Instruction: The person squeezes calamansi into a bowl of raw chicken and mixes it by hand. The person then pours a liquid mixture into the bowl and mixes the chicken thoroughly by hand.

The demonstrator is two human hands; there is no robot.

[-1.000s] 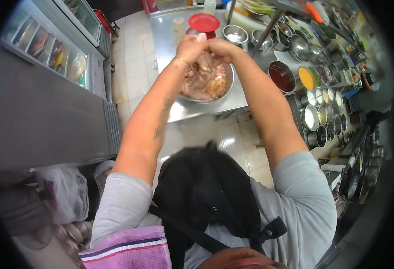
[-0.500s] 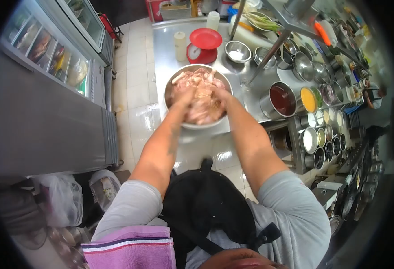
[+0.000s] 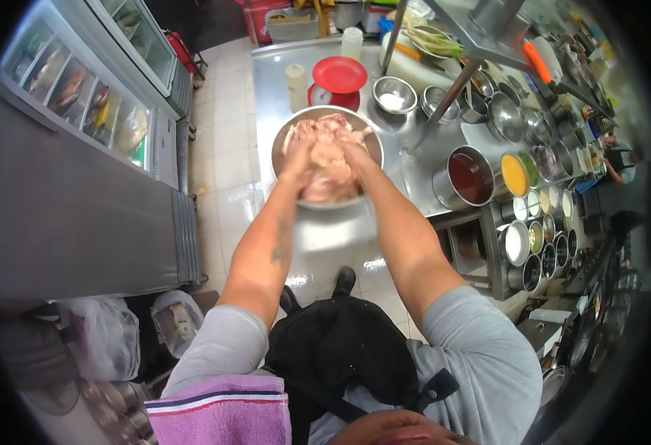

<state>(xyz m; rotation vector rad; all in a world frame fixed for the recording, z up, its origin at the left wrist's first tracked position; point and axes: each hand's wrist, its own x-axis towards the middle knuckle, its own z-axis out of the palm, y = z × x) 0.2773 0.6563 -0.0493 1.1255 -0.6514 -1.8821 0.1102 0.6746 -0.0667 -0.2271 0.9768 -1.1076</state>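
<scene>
The fingers of the bare left hand (image 3: pixel 296 157) and the bare right hand (image 3: pixel 358 158) are blurring among pale-pink, raw-looking meat pieces (image 3: pixel 328 153); I cannot tell whether they are spreading wide, curling narrow or gripping. The 2 hands are touching opposite sides of the pile, probably so that the meat is staying between them. The pieces are lying inside a wide, round, silver metal bowl (image 3: pixel 376 152) at upper centre of the frame, its raised wall presumably keeping them contained. The bowl is sitting towards the near edge of a shiny steel table (image 3: pixel 268 89), likely because both arms are reaching it easily there. Just above it in the frame, a red scale with a round red plate (image 3: pixel 339 74) is standing beside a pale cylindrical bottle (image 3: pixel 296 87). At lower left, a purple striped cloth towel (image 3: pixel 218 415) is draping over the shoulder, seemingly for handy wiping.
</scene>
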